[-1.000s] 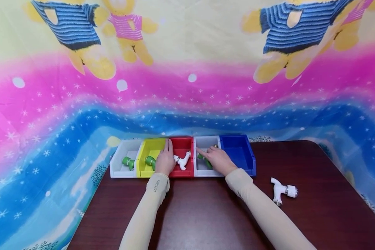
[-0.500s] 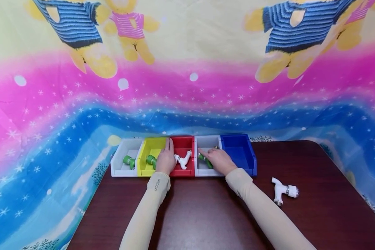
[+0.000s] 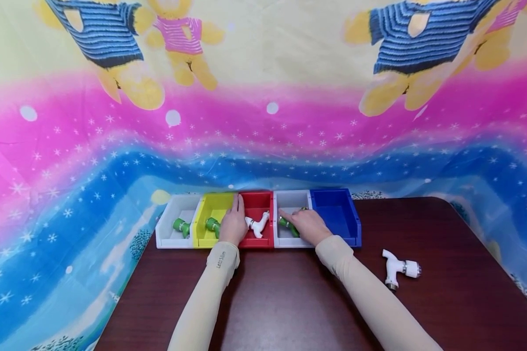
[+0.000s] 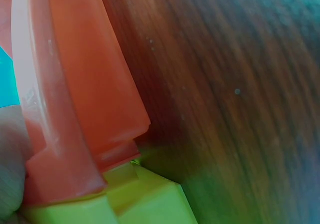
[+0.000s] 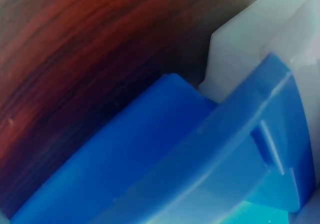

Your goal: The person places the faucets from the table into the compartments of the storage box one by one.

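In the head view my left hand [image 3: 233, 224] lies over the wall between the yellow bin [image 3: 215, 201] and the red bin [image 3: 256, 196], its fingers straight and together. A green tap [image 3: 212, 224] in the yellow bin is partly covered by it. Just right of that hand, a white tap [image 3: 257, 225] lies in the red bin. My right hand [image 3: 309, 224] reaches into the pale grey bin [image 3: 283, 243], index finger stretched left. It partly covers a green tap [image 3: 284, 221]; its hidden fingers do not show whether they hold the tap.
At the row's left end, a white bin [image 3: 167, 242] holds another green tap [image 3: 181, 226]. The blue bin [image 3: 334, 214] adjoins the grey one on the right. A white tap [image 3: 395, 269] lies on the dark wooden table [image 3: 272, 302]. A printed cloth [image 3: 263, 136] hangs behind.
Both hands stay nearly where they were. The whole view shifts very slightly after the first frame; the bins and taps keep their places.
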### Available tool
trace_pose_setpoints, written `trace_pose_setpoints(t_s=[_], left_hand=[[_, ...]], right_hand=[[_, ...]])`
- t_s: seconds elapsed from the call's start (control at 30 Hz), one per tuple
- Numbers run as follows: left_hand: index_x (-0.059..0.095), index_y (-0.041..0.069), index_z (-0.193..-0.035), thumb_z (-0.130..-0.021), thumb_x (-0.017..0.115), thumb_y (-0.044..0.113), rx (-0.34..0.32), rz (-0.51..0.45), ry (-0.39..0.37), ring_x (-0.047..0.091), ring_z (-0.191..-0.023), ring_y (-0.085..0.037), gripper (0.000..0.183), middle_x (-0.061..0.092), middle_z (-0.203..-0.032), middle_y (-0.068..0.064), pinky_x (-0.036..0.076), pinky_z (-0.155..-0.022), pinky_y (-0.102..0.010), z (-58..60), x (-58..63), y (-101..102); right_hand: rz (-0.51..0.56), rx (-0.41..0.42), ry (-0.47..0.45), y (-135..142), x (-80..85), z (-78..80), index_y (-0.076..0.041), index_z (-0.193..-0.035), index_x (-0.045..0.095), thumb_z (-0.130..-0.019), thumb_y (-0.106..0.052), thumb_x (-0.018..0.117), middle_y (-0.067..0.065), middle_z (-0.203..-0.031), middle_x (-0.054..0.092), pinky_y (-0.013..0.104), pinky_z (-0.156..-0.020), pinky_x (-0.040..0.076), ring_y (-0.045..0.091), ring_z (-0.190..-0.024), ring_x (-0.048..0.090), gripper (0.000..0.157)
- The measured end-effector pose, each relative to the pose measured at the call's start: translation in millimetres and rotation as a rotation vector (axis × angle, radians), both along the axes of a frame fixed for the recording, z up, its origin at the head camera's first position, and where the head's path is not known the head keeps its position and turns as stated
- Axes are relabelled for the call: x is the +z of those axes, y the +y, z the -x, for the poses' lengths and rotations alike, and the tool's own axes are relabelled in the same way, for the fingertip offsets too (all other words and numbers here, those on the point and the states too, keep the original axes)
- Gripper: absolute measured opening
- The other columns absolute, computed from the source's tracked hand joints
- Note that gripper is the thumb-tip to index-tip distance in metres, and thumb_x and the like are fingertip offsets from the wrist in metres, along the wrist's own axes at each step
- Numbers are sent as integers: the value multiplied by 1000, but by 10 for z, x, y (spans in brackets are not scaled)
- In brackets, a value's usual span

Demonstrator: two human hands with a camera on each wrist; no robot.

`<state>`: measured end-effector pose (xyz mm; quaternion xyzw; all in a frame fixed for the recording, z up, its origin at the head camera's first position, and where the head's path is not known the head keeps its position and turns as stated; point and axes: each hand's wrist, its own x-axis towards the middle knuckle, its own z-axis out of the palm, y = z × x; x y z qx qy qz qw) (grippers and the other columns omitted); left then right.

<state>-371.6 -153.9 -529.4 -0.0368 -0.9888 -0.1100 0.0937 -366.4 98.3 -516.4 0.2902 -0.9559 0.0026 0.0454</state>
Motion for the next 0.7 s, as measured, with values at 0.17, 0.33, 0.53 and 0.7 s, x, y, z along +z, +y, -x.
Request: trace_pose_setpoints(t_s=[0.17, 0.33, 0.53, 0.7], left_hand=[[18, 7, -166, -98, 64, 12, 7, -11, -21, 61, -127, -38, 82, 21, -173, -13, 57, -101, -46, -9, 15, 5], [16, 7, -166, -98, 63, 12, 9, -16, -33, 60, -129, -38, 83, 20, -173, -13, 56, -103, -46, -8, 35, 7], [16, 7, -166, -99, 62, 13, 7, -9, -37, 60, -129, -38, 82, 20, -173, -13, 56, -103, -46, 4, 27, -4], [16, 6, -166, -99, 62, 12, -1, -7, -27, 59, -130, -38, 82, 20, -173, -13, 56, -103, -45, -1, 6, -14]], right_hand=[[-23, -14, -15, -15, 19, 6, -31, -157, 47, -93, -1, 72, 0, -90, 75, 41, -93, 61, 21, -87, 72, 75], [-34, -38, -57, -33, 45, 17, -31, -157, 47, -92, -5, 75, 0, -94, 76, 42, -97, 59, 20, -93, 72, 76], [-45, -48, -81, -50, 56, 28, -32, -156, 47, -92, -7, 76, 0, -101, 77, 42, -98, 59, 21, -98, 71, 75], [-56, -54, -93, -66, 47, 38, -32, -156, 49, -93, -8, 75, 1, -104, 77, 42, -98, 59, 20, -99, 71, 72]])
